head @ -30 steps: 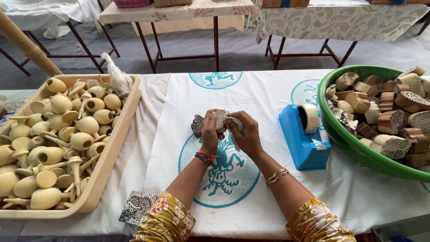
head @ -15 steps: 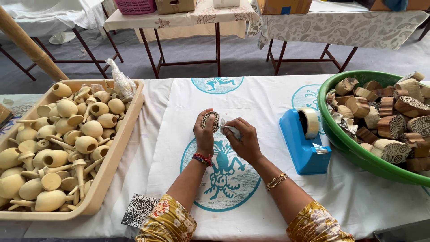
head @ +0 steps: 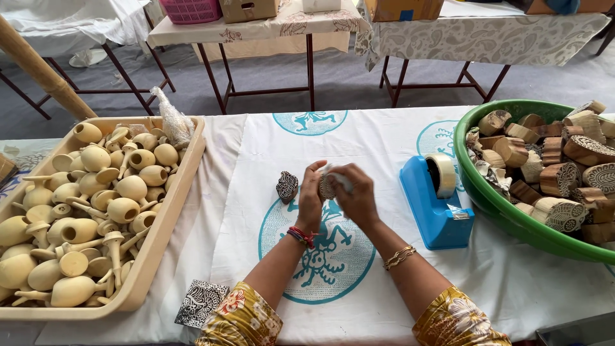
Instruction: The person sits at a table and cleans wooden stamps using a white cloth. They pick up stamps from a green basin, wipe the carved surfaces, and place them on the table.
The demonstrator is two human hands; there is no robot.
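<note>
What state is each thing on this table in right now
Left hand: gripping a small carved block.
Right hand: closed on that block's other side.
Carved block: held above the cloth.
Second carved block: standing alone.
Tape dispenser: upright, loaded.
Tray: full of pale wooden handles.
Green basin: heaped with blocks.

Ahead I see a grey floor (head: 288, 77) under two metal-legged tables (head: 256, 32) draped in patterned cloth (head: 487, 38) (paisley-like, pale). A slanted wooden pole (head: 38, 67) crosses the left. Daylight looks soft, even.
</note>
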